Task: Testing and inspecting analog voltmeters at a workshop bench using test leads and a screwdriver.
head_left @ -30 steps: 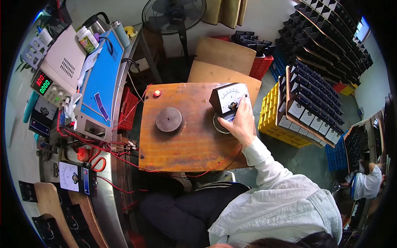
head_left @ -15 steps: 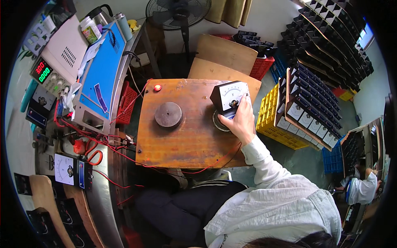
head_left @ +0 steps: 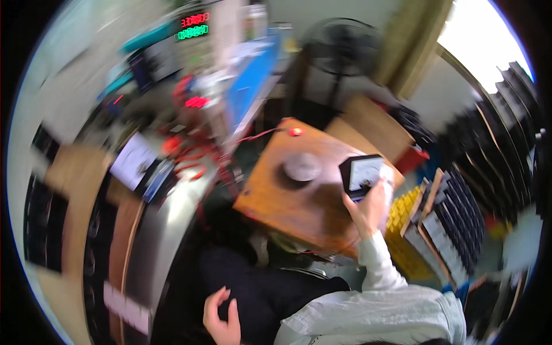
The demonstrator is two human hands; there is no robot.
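Note:
My right hand point(head_left: 371, 210) grips a black-cased analog panel meter point(head_left: 364, 173) with a white dial, thumb at its near side and fingers along its right edge. The meter is over the right part of a wooden tabletop point(head_left: 282, 210); what lies under it is hidden. Left of it sits a round, dark disc point(head_left: 302, 167), blurred. A small red lamp point(head_left: 296, 131) glows at the table's far corner. Low in the picture, my left hand point(head_left: 223, 322) is above my dark trousers, thumb and fingers apart, with nothing in it.
On the metal bench point(head_left: 172, 230) at left lie another meter point(head_left: 137, 162), red-handled scissors point(head_left: 192, 158) and tangled red wires. A display unit point(head_left: 192, 26) and a blue case point(head_left: 253, 75) stand behind. Stacked meters point(head_left: 434, 247) and a yellow crate point(head_left: 402, 215) flank the table's right.
The view has swung left, smearing much of the picture. My left hand has come into view at the bottom. My right hand still holds the panel meter.

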